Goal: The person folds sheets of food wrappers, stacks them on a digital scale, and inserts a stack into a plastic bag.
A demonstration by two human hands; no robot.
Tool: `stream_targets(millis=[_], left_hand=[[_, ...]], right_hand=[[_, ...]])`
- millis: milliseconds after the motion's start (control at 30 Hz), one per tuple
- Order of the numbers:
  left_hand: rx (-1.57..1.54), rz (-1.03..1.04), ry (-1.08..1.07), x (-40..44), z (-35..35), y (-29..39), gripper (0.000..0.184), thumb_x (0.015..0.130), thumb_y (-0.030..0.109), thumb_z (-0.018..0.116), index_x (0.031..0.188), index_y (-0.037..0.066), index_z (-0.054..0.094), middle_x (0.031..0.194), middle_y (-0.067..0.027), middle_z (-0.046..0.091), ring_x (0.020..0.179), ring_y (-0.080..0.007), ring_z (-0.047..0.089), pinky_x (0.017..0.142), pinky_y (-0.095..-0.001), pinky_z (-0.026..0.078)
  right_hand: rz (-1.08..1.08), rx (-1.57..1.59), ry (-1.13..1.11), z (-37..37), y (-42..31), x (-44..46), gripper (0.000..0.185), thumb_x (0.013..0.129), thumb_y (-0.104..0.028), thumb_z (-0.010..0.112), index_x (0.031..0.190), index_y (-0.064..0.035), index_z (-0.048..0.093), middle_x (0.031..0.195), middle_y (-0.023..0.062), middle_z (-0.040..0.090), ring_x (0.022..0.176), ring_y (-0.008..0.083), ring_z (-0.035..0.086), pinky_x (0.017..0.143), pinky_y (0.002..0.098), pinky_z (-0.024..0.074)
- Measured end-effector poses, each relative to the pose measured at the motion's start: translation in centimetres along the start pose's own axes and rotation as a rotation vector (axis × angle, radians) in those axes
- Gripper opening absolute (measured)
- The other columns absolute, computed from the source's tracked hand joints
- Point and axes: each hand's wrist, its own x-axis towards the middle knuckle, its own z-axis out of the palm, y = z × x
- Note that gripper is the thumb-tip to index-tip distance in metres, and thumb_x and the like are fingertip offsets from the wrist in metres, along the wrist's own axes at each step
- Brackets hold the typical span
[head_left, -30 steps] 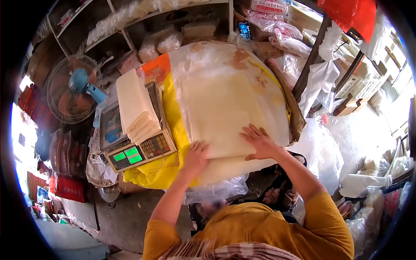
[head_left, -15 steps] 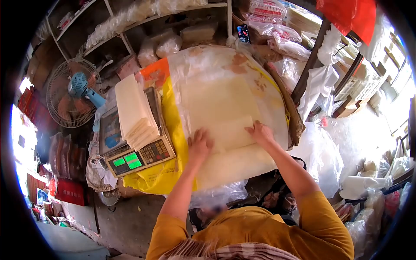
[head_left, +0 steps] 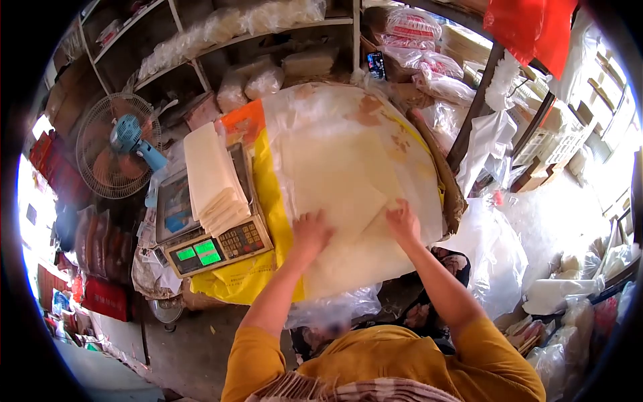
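Observation:
Thin cream sheets (head_left: 341, 177) lie on the plastic-covered work surface (head_left: 301, 110) in front of me. My left hand (head_left: 312, 233) rests on the left part of the sheets, its fingers bent and slightly blurred. At the right, my right hand (head_left: 403, 221) pinches a raised corner of a sheet between thumb and fingers. To the left stands a digital scale (head_left: 224, 248) with a lit green display. A folded stack of cream sheets (head_left: 213, 175) lies on the scale.
A fan (head_left: 119, 144) stands at the left. Shelves (head_left: 268, 32) with bagged goods run along the back. A phone (head_left: 376, 65) stands behind the work surface. Plastic bags (head_left: 492, 248) hang at the right, and red plastic (head_left: 529, 33) hangs above.
Both hands have drawn back slightly from their first places. My right hand went from lying flat with spread fingers to pinching the sheet's corner, and the near folded edge is now flattened.

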Motion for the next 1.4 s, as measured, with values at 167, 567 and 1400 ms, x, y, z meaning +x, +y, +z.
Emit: stream_targets(millis=[167, 567, 1400], left_hand=[[-0.751, -0.069, -0.36, -3.2, -1.0, 3.7, 0.044, 0.09, 0.036, 0.055, 0.119, 0.004, 0.055, 0.088, -0.0049, 0.063, 0.073, -0.0209, 0.059, 0.066, -0.032, 0.046], [-1.49, -0.167, 0.613, -4.3, -14.9, -3.7, 0.077, 0.078, -0.003, 0.057, 0.146, 0.006, 0.023, 0.112, -0.0049, 0.058, 0.08, -0.007, 0.055, 0.067, -0.0201, 0.047], [-0.088, 0.252, 1.129, -4.2, -17.6, -9.2, 0.031, 0.072, -0.01, 0.05, 0.097, 0.004, 0.061, 0.101, -0.0105, 0.06, 0.098, -0.0298, 0.056, 0.088, -0.0411, 0.041]], right_hand=[[-0.161, 0.475, -0.131, 4.7, 4.8, -1.8, 0.044, 0.087, -0.028, 0.064, 0.117, -0.0001, 0.051, 0.092, 0.0075, 0.065, 0.083, 0.0161, 0.062, 0.076, 0.0319, 0.05], [-0.107, 0.759, -0.416, 3.1, -6.1, -0.5, 0.024, 0.096, -0.027, 0.048, 0.105, -0.0061, 0.054, 0.085, 0.0066, 0.064, 0.067, 0.0134, 0.064, 0.055, 0.0248, 0.0472], [-0.682, -0.512, -0.478, -4.8, -1.3, -4.3, 0.02, 0.089, -0.021, 0.059, 0.101, -0.004, 0.06, 0.078, 0.0197, 0.061, 0.075, 0.0385, 0.058, 0.064, 0.042, 0.0462]])
